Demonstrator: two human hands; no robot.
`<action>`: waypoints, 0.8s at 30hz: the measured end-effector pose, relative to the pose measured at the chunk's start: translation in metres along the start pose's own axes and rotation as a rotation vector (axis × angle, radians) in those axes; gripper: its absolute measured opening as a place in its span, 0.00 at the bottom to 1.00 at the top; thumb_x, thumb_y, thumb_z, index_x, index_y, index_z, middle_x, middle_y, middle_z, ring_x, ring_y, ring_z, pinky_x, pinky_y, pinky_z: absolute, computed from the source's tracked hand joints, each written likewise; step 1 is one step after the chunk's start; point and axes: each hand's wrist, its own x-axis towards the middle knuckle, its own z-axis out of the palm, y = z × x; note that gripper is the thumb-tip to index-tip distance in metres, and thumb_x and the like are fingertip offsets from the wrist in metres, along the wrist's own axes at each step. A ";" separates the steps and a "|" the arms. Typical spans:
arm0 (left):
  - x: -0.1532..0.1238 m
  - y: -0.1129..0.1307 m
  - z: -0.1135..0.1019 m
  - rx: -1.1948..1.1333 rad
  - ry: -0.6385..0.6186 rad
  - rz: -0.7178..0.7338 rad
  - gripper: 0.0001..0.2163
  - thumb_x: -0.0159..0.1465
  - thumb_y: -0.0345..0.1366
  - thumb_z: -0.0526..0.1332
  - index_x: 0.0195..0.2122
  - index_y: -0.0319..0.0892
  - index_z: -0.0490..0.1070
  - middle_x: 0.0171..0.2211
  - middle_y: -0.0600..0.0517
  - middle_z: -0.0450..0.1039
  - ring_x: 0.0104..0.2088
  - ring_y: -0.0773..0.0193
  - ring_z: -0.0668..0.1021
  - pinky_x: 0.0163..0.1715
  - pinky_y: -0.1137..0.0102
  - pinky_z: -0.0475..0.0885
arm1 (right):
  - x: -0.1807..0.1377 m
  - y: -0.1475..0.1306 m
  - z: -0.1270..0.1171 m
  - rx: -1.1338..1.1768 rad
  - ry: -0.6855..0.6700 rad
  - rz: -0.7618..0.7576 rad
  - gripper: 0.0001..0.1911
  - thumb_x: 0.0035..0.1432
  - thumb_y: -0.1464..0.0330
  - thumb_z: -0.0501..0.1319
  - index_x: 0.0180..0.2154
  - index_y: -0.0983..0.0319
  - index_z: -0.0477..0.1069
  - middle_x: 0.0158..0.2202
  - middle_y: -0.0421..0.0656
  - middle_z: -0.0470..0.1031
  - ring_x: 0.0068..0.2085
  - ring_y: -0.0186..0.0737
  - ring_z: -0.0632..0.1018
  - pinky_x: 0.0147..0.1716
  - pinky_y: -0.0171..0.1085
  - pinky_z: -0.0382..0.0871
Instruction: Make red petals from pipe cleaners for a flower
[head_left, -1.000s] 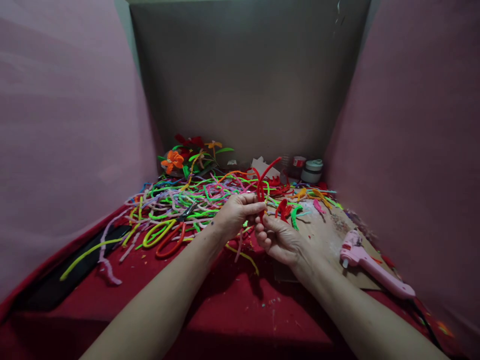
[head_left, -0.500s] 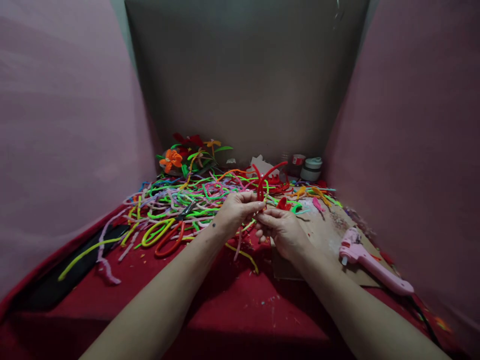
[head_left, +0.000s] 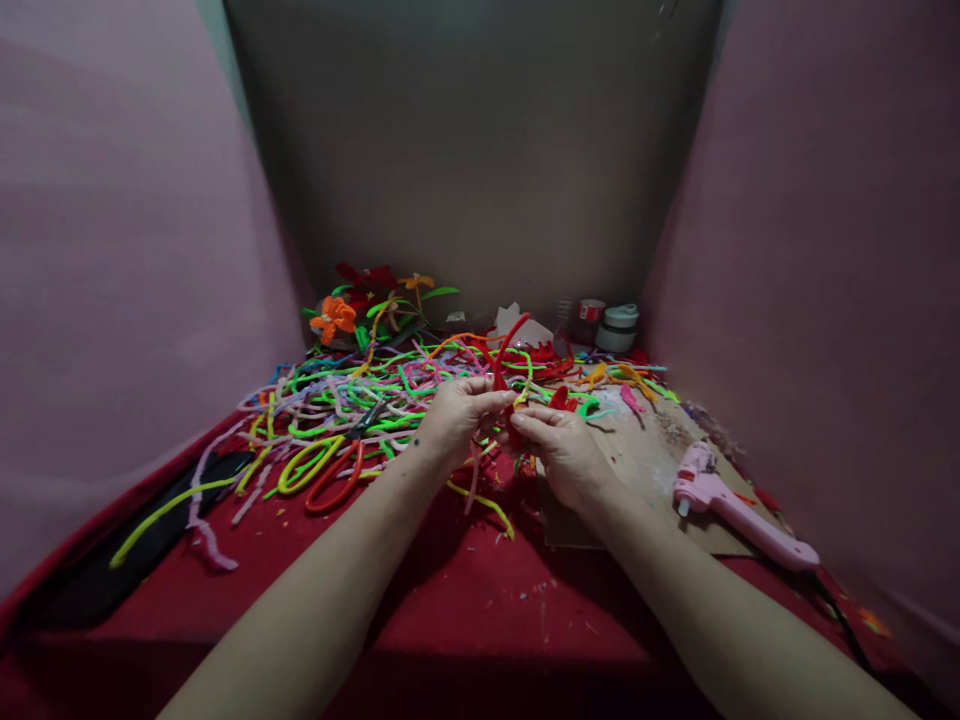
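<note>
Lidded container [head_left: 619, 330] near grey wall [head_left: 480, 150]

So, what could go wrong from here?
The red pipe cleaner held between the left hand and the right hand might bend if pulled unevenly. The scissors lie among loose pipe cleaners, so a tug there could drag them. The pink glue gun lies near the right forearm, which might knock it.

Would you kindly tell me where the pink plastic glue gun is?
At the head view's right, the pink glue gun lies partly on the brown cardboard, right of the right hand.
</note>
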 end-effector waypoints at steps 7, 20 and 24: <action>-0.001 0.000 0.002 -0.036 -0.009 -0.037 0.09 0.44 0.33 0.68 0.22 0.37 0.69 0.16 0.57 0.68 0.15 0.73 0.68 0.15 0.75 0.64 | 0.002 0.000 0.001 -0.027 0.021 -0.035 0.05 0.41 0.69 0.64 0.20 0.65 0.72 0.19 0.38 0.71 0.21 0.31 0.68 0.24 0.32 0.62; -0.002 0.006 -0.004 0.299 -0.019 0.063 0.11 0.51 0.38 0.64 0.20 0.36 0.67 0.13 0.57 0.63 0.14 0.75 0.62 0.14 0.77 0.53 | 0.012 0.005 0.001 -0.030 0.053 -0.048 0.04 0.42 0.69 0.59 0.21 0.64 0.70 0.19 0.38 0.70 0.22 0.31 0.68 0.24 0.33 0.61; -0.004 0.016 -0.010 0.455 -0.010 0.142 0.13 0.54 0.40 0.61 0.17 0.38 0.64 0.13 0.57 0.61 0.14 0.75 0.61 0.15 0.76 0.53 | 0.019 -0.004 0.007 -0.083 0.003 -0.035 0.05 0.41 0.71 0.58 0.18 0.64 0.68 0.16 0.38 0.68 0.21 0.30 0.67 0.23 0.32 0.60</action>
